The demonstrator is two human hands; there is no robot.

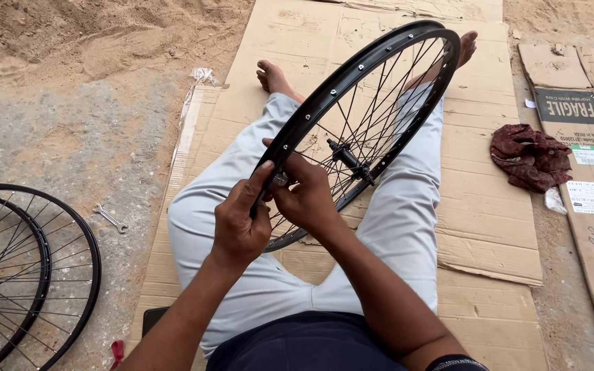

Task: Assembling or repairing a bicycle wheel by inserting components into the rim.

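A black bicycle wheel (pixel 369 124) is held up on its edge over the lap of a person sitting on flat cardboard (pixel 476 227). The near part of the rim is gripped by the left hand (pixel 238 220), with the thumb laid along the rim. Just beside it, the right hand (pixel 307 199) is pressed to the inside of the rim, and a small silver tool (pixel 280 179) is pinched there where a spoke meets the rim (what kind of tool cannot be told, it is too small).

The step in hand seems to be the turning of one spoke end at the rim. For the next move, the wheel would likely have to be kept steady by the left hand while the little tool is twisted or moved on to the spoke beside it.

Left of the wheel, a silver wrench (pixel 110 218) lies on the ground, and two more wheels (pixel 29 275) lie beyond it. Right of the wheel, a dark red rag (pixel 531 156) is seen on the cardboard.
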